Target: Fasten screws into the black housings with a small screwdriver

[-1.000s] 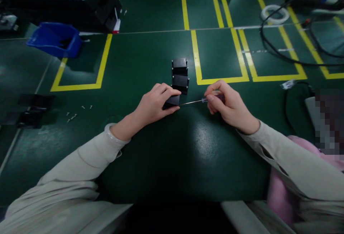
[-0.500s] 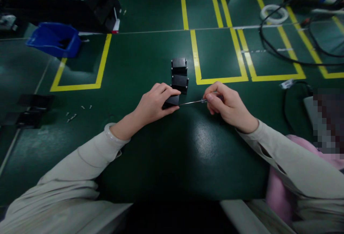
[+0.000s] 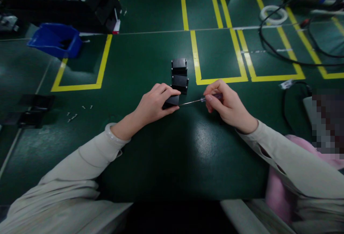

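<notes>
Left hand point(image 3: 154, 105) clamps the black block point(image 3: 172, 101) steady on the worktop point(image 3: 150, 62) while right hand point(image 3: 228, 106) pinches the screwdriver point(image 3: 200, 100), tip at its side.

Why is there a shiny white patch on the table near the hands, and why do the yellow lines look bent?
In the head view, an overhead light glares off the green table below the right hand; the wide lens bends the yellow tape lines, and the corners go dark.
</notes>
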`<action>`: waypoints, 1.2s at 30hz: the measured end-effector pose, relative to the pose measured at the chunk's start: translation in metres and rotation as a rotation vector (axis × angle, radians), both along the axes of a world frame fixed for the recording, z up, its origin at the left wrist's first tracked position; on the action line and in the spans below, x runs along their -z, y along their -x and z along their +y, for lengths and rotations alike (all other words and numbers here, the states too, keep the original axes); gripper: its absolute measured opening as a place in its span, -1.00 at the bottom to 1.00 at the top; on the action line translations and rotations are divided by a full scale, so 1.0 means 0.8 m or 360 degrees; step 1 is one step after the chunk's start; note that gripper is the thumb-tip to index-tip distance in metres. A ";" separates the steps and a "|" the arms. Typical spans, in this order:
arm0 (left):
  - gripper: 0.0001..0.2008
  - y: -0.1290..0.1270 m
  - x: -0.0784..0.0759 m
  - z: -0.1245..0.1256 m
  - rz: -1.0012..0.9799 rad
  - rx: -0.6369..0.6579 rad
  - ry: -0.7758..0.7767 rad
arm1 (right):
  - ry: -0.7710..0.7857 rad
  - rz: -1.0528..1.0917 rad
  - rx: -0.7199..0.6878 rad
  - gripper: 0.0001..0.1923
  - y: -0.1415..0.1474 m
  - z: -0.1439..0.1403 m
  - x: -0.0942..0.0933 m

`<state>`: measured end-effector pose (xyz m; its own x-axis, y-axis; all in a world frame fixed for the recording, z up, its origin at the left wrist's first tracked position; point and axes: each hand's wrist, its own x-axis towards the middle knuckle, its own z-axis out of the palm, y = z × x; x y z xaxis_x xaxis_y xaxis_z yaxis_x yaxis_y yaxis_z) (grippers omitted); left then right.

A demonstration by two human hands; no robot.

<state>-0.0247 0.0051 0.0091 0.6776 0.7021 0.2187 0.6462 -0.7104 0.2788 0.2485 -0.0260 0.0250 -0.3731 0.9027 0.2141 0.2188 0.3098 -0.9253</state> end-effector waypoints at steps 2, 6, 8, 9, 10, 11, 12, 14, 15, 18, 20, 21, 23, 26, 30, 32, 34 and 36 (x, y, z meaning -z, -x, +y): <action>-0.60 0.000 0.000 0.000 0.0000 -0.0008 0.0007 | -0.0017 -0.0018 0.0008 -0.91 0.000 0.000 -0.001; -0.59 0.000 0.000 0.000 0.0010 -0.0005 0.0008 | -0.0006 -0.0040 -0.0020 -0.86 0.000 0.001 -0.002; -0.59 0.000 0.001 0.000 0.0002 -0.0002 -0.0003 | 0.0005 -0.0037 -0.0039 -0.82 0.000 0.000 -0.002; -0.59 0.000 0.001 0.000 0.0000 0.0001 -0.0002 | 0.0003 -0.0040 -0.0041 -0.82 0.000 0.000 -0.002; -0.59 0.001 0.001 0.001 -0.0003 0.0001 0.0000 | -0.0006 -0.0044 -0.0035 -0.82 -0.001 0.000 -0.001; -0.59 0.001 0.002 0.001 -0.0002 0.0004 0.0004 | -0.0016 -0.0046 -0.0023 -0.83 -0.001 0.000 -0.001; -0.59 0.001 0.002 0.001 -0.0003 0.0004 0.0006 | -0.0023 -0.0048 -0.0012 -0.85 -0.001 0.000 -0.001; -0.60 0.001 0.001 0.001 -0.0004 0.0005 0.0008 | -0.0033 -0.0059 -0.0003 -0.89 -0.002 0.000 0.000; -0.60 0.001 0.001 0.001 -0.0005 0.0003 0.0007 | -0.0041 -0.0068 -0.0008 -0.91 -0.002 0.000 -0.001; -0.59 0.001 0.002 0.001 -0.0009 0.0004 0.0007 | -0.0067 -0.0085 -0.0029 -0.92 -0.003 0.001 -0.002; -0.59 0.002 0.002 0.001 -0.0012 0.0011 0.0008 | -0.0062 -0.0091 -0.0051 -0.89 -0.003 0.001 -0.003; -0.59 0.002 0.002 0.001 -0.0010 0.0013 0.0010 | -0.0053 -0.0095 -0.0067 -0.87 -0.003 0.001 -0.004; -0.59 0.002 0.002 0.001 -0.0004 0.0012 0.0010 | -0.0039 -0.0094 -0.0090 -0.83 -0.003 0.000 -0.004; -0.59 0.002 0.001 0.001 -0.0001 0.0004 0.0026 | -0.0037 -0.0052 -0.0094 -0.86 -0.003 -0.001 -0.003; -0.60 0.001 0.000 0.001 -0.0007 -0.0012 0.0047 | -0.0023 -0.0021 -0.0088 -0.90 -0.003 0.000 -0.001; -0.59 0.001 0.000 0.001 -0.0006 -0.0011 0.0052 | -0.0005 -0.0021 -0.0067 -0.88 -0.003 0.001 0.000; -0.59 0.001 0.000 0.000 0.0000 -0.0007 0.0056 | 0.0029 -0.0022 -0.0055 -0.85 -0.002 0.001 0.000; -0.59 0.001 0.000 0.000 0.0009 -0.0007 0.0056 | 0.0058 -0.0032 -0.0062 -0.82 -0.002 0.000 0.000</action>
<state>-0.0258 0.0053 0.0093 0.6757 0.7124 0.1896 0.6510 -0.6973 0.2999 0.2503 -0.0256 0.0247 -0.4118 0.8946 0.1735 0.2258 0.2846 -0.9317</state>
